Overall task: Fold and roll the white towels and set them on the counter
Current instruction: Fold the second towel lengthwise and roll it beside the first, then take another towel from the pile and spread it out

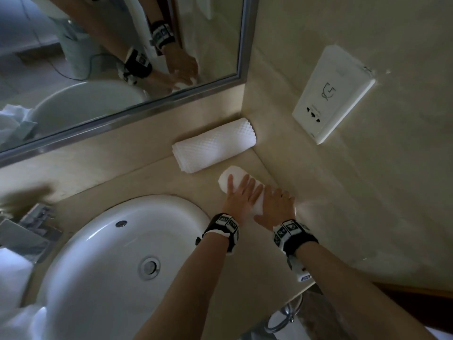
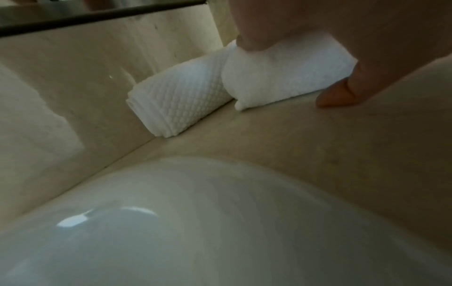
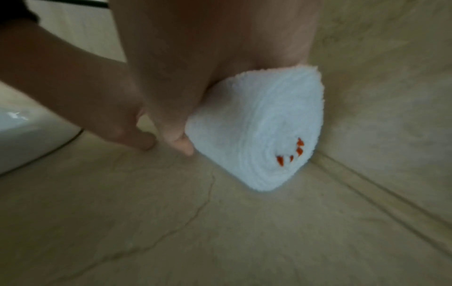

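Note:
A white towel roll (image 1: 231, 179) lies on the beige counter (image 1: 152, 185), close to the right wall. My left hand (image 1: 241, 188) presses flat on its top with straight fingers, and the thumb (image 2: 337, 94) touches the counter beside the roll (image 2: 281, 77). My right hand (image 1: 279, 202) cups the near end, fingers curled over the wall side and thumb (image 3: 181, 145) down its left side. That end (image 3: 264, 131) shows spiral layers and small orange marks. A second, waffle-textured roll (image 1: 214, 144) lies apart from both hands at the back corner, under the mirror.
A white oval sink (image 1: 81, 231) fills the counter left of my arms. A framed mirror (image 1: 122, 57) runs along the back wall. A white socket panel (image 1: 331, 94) is on the right wall. White cloth (image 1: 14, 268) lies at the far left, and a metal ring (image 1: 286, 312) hangs below the counter's edge.

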Demonstrator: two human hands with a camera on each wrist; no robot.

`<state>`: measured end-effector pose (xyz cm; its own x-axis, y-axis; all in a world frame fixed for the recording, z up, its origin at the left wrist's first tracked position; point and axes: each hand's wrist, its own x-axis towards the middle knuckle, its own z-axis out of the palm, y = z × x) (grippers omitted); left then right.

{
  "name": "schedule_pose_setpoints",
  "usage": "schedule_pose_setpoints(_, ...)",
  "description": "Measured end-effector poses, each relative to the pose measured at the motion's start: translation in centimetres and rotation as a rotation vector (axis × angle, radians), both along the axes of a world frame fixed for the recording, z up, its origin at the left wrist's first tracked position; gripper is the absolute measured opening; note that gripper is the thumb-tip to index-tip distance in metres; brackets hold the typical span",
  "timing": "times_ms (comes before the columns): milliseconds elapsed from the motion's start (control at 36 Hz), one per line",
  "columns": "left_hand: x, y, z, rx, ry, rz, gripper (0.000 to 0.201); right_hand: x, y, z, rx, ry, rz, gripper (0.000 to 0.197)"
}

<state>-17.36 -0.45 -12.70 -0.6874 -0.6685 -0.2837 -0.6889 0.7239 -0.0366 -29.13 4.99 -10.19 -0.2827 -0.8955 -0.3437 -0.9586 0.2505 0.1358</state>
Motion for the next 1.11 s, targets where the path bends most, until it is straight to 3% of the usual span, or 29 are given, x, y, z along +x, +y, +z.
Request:
schedule_pose_setpoints(111,-0.2,-2.4,-0.1,0.019,-0.018,-0.149,0.078,0.4,-0.1,-1.6,-0.218,0.012,0.005,0.103)
schedule_pose_setpoints(167,-0.5,-3.0,0.1,0.038,-0.019,-0.173,0.079,0.0,0.1,-2.3,-0.351,0.007,0.095,0.089)
schedule_pose_setpoints(250,-1.4,-4.0,0.4,0.031,-0.029,-0.204,0.064,-0.9,0.3,-3.2,-0.453,0.065,0.259,0.071)
schedule_pose_setpoints(361,-3.8,-5.8,1.0,-0.002,-0.072,-0.231,0.067,-2.0,-0.7,-4.0,-0.432,0.067,0.243,0.075)
schedule_pose_setpoints(444,-5.1,-7.0,1.7,0.02,-0.008,-0.257,0.056,-1.8,-1.3,-3.9,-0.4,0.049,0.153,0.07)
schedule_pose_setpoints(528,-5.1,-7.8,1.0,0.013,0.024,-0.271,0.061,-1.5,-1.7,-4.4,-0.403,0.057,0.127,0.063)
schedule_pose_setpoints(694,-5.2,-8.8,-1.2,0.011,0.016,-0.292,0.052,-1.1,-2.6,-4.7,-0.419,0.072,0.041,0.058)
schedule_pose_setpoints(833,-6.0,-8.1,0.4,0.061,-0.026,-0.251,0.05,-1.5,-2.8,-4.0,-0.351,0.016,0.044,0.064)
schedule_pose_setpoints(889,-5.9,-7.6,1.4,0.121,-0.063,-0.191,0.052,-1.4,-2.7,-3.5,-0.289,-0.022,0.03,0.081)
schedule_pose_setpoints(1000,-3.5,-5.3,3.9,0.089,-0.004,-0.092,0.066,-2.0,-2.3,-0.8,-0.104,-0.12,0.033,0.095)
schedule_pose_setpoints(1111,2.8,-3.1,6.7,0.089,0.18,0.059,0.071,-1.4,-0.4,3.8,-0.242,-0.28,0.009,0.079)
